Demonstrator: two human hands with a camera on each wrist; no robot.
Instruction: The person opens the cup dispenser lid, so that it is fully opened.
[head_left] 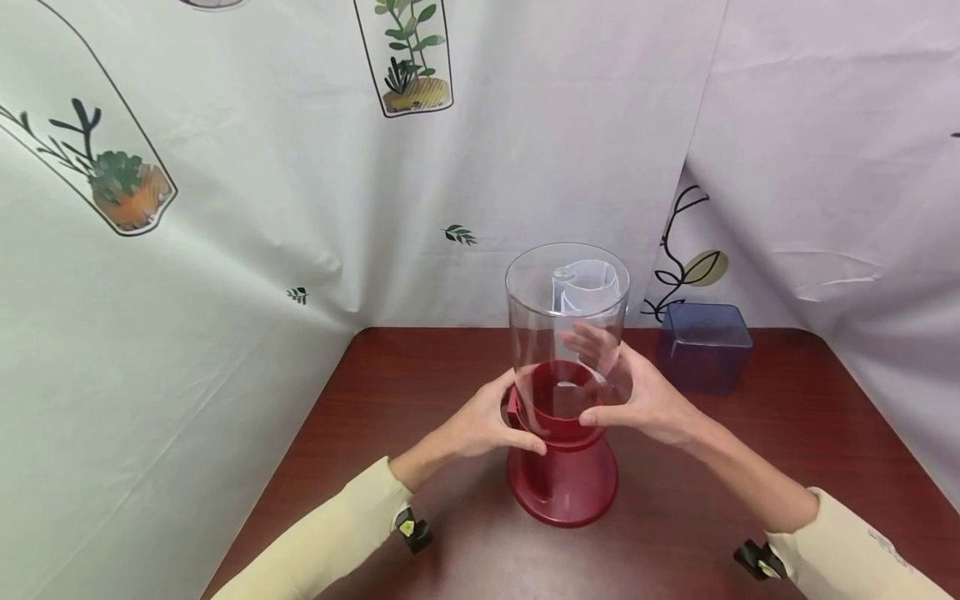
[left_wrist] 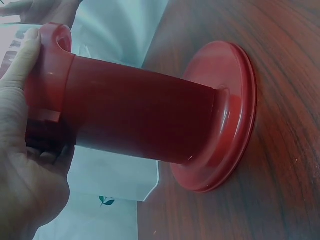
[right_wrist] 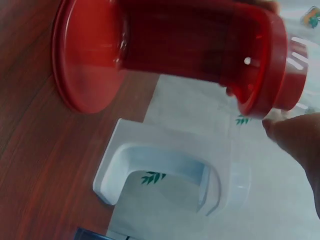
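A red pedestal (head_left: 564, 483) with a flared round foot stands upright on the table, its collar (left_wrist: 50, 75) at the top. A tall clear plastic cylinder (head_left: 525, 333), open at its upper rim, sits in that collar. My left hand (head_left: 483, 421) grips the collar from the left, thumb across the front and fingers behind it. From the right, my right hand (head_left: 648, 400) holds the cylinder low down, thumb in front. Its fingers show through the clear wall on the far side. In the right wrist view, part of this hand (right_wrist: 302, 145) lies close to the collar's edge.
Behind the cylinder stands a white bracket-shaped piece (right_wrist: 165, 142) with a wide opening. A translucent blue box (head_left: 705, 350) stands at the back right of the dark red table (head_left: 420, 367). White curtains (head_left: 300, 167) with plant prints hang behind and at both sides.
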